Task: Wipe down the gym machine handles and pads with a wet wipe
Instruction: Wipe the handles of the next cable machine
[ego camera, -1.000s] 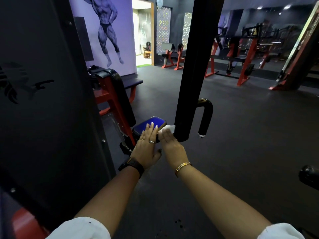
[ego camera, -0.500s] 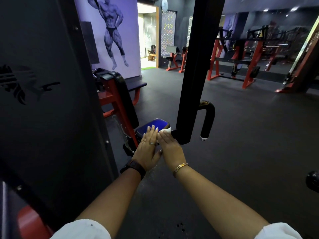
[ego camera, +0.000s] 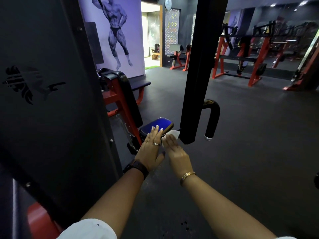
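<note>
right hand (ego camera: 176,154) on wipe (ego camera: 172,134), flat — pad (ego camera: 160,122) edge

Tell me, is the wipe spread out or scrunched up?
Scrunched up: the wipe is a small white wad poking out from under the right hand.

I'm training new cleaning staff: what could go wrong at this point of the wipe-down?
1. The right hand presses the wipe close beside the black post; fingers could knock its lower end.
2. The left hand lies flat on the blue pad, so the patch beneath may get missed.
</note>
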`<move>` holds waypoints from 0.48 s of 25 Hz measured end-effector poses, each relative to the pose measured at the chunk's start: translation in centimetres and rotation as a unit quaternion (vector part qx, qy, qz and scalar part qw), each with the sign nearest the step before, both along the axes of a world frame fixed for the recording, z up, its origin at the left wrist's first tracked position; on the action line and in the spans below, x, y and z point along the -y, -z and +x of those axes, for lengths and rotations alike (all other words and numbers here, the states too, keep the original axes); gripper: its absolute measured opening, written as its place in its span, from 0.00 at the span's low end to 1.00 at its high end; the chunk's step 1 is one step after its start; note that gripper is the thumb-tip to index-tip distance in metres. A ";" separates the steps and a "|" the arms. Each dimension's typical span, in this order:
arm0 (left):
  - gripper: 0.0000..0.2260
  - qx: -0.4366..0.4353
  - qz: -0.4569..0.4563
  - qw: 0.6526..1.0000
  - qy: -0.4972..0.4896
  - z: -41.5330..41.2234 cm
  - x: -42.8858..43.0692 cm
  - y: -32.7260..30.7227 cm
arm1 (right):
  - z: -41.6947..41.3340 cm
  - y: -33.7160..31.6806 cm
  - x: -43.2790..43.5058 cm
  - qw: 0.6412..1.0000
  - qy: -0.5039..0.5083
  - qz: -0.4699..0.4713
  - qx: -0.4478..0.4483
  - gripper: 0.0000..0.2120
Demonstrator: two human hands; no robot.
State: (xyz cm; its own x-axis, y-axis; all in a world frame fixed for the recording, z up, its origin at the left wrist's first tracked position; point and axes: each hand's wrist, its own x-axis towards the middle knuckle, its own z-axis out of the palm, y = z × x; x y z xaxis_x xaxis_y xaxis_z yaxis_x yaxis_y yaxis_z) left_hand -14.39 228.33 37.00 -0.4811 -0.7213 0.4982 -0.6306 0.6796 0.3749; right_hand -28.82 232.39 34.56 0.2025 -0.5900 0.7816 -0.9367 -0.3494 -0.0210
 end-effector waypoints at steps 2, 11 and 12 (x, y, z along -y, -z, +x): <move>0.36 0.004 -0.006 1.000 -0.003 0.0 0.0 0.2 | -0.3 0.8 -1.3 0.999 -0.023 0.025 0.029 0.39; 0.33 -0.018 -0.015 1.000 0.001 0.0 -0.1 0.5 | 2.9 -0.6 0.1 0.965 0.069 0.065 0.245 0.28; 0.33 -0.020 -0.016 1.000 0.000 0.1 0.0 0.6 | 3.7 -0.3 -0.6 0.964 0.020 0.068 0.258 0.26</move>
State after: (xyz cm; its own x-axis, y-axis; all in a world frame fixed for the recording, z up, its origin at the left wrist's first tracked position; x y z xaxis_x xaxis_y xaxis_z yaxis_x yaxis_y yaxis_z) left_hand -14.30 228.33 36.42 -0.4603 -0.7051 0.5394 -0.6158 0.6912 0.3782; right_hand -25.11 233.01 34.90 -0.2173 -0.6927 0.6877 -0.8015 -0.2755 -0.5307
